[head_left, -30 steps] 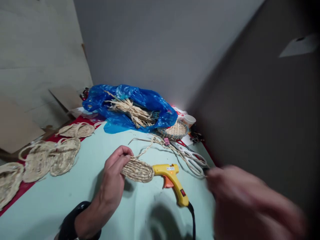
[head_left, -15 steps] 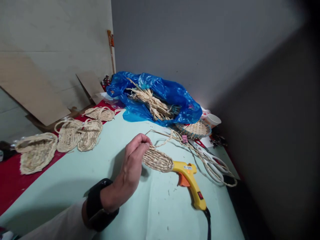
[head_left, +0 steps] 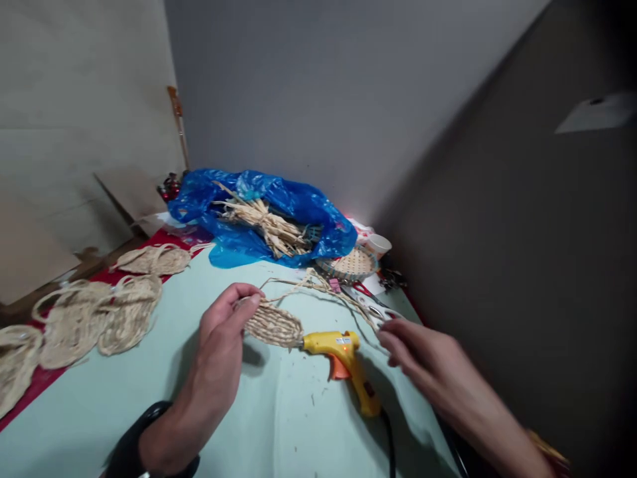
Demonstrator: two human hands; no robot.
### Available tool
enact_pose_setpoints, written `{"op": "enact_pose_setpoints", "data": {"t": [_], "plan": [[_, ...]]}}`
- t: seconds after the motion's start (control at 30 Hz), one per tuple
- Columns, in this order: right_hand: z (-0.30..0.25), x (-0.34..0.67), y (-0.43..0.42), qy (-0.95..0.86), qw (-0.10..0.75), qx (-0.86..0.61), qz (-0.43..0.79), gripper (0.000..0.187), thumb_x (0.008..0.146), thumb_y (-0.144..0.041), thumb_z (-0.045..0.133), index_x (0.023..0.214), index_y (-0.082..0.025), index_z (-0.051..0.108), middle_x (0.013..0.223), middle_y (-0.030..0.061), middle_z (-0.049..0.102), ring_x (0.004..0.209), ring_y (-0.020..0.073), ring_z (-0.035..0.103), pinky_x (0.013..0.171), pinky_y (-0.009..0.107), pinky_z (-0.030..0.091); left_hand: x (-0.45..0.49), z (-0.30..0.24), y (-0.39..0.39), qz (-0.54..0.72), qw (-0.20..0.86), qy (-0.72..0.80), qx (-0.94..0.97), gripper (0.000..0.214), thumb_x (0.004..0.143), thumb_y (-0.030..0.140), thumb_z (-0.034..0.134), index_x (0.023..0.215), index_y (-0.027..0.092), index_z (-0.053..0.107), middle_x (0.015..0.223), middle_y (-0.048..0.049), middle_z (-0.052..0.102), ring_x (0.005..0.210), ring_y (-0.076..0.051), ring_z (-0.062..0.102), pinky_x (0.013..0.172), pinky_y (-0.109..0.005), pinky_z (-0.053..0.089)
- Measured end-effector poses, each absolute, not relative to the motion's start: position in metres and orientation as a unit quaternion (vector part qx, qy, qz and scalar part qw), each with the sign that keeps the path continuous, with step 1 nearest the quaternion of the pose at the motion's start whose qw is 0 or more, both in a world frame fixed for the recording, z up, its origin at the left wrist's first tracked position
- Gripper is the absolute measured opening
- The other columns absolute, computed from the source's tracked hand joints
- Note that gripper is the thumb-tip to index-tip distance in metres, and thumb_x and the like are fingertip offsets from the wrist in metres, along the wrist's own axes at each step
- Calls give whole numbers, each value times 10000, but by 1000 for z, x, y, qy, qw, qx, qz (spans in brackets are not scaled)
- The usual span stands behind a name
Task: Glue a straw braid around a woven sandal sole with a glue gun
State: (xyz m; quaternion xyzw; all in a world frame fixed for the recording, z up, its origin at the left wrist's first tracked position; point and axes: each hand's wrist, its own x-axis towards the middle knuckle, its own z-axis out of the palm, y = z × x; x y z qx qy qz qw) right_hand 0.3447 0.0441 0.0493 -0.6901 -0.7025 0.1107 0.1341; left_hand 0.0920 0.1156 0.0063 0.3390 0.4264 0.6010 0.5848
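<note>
My left hand [head_left: 223, 345] pinches the left end of a flat oval sole [head_left: 273, 324] of coiled braided straw, held just above the table. From that end a thin braided straw cord [head_left: 293, 287] trails right toward the scissors [head_left: 373, 309]. A yellow glue gun [head_left: 338, 342] with an orange trigger lies on its side, its nozzle at the sole's right end. My right hand [head_left: 418, 352], slightly blurred, has its fingers curled closed over the scissors' handles and the cord. Which of these it grips, if either, is hidden.
A blue plastic bag [head_left: 249, 186] of dried straw [head_left: 269, 226] lies at the back. Beside it are a woven basket [head_left: 353, 265] and a paper cup [head_left: 379, 245]. Several straw slippers [head_left: 129, 315] line the left side. The gun's black cable [head_left: 389, 438] runs toward me.
My right hand has come into view from the right, covering the scissors' handles. My left hand keeps its hold on the sole. The view has turned to the right, shifting everything left.
</note>
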Motion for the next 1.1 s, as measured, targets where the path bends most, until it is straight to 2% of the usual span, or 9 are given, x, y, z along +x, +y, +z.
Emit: {"op": "enact_pose_setpoints", "data": {"t": [0.1,0.2,0.37,0.47,0.67,0.8,0.87,1.0,1.1], "plan": [[30,322,49,-692,40,-699,173,385,972,-470,494,713,-195,571,715,63,641,616,191,551,584,313,363,89,11,117,598,593,432,322,108,753,260,738,803,225,649,779,40,619,752,-106,543,632,-127,456],[21,314,52,-672,63,-712,195,344,876,-494,614,710,-199,554,705,62,619,619,192,505,570,309,280,86,12,119,587,604,442,309,144,716,225,772,811,229,664,824,27,636,807,-115,574,662,-112,497],[14,323,50,-641,142,-703,274,189,814,-367,637,748,-203,570,736,25,595,719,196,515,615,291,322,81,12,123,592,607,448,284,118,724,176,746,811,224,683,860,-2,637,853,-134,594,671,-122,548],[9,327,54,-611,196,-687,343,111,785,-301,609,791,-191,598,727,6,565,700,175,500,608,278,344,79,16,127,618,591,451,255,106,754,118,693,792,217,695,886,-3,617,881,-121,594,707,-113,558],[15,319,55,-532,317,-568,542,191,800,-337,539,881,-167,566,794,-10,551,623,112,546,572,222,399,77,22,127,647,576,451,215,181,788,62,622,767,223,702,882,-4,586,860,-111,582,670,-89,555],[19,318,44,-395,431,-468,663,181,786,-267,593,915,-180,502,811,-15,615,478,40,498,487,174,327,80,21,124,625,595,457,218,142,860,136,610,787,223,696,883,-1,596,851,-114,589,623,-107,551],[20,320,40,-383,442,-435,685,150,824,-254,559,943,-172,521,789,-8,633,415,20,458,434,160,301,82,20,122,615,600,460,224,127,855,143,621,795,224,698,880,1,606,845,-116,595,631,-121,557],[23,321,40,-410,432,-364,716,323,870,-284,522,1131,-122,620,604,-39,572,324,21,360,352,154,265,87,20,116,599,608,464,239,77,805,157,665,800,223,705,873,2,629,833,-129,611,657,-157,576],[25,319,42,-424,420,-342,726,347,886,-313,532,1120,-96,669,519,-58,515,316,25,321,354,156,268,91,19,111,581,610,467,269,101,707,204,749,798,225,712,862,3,644,818,-144,615,644,-171,573]]}}
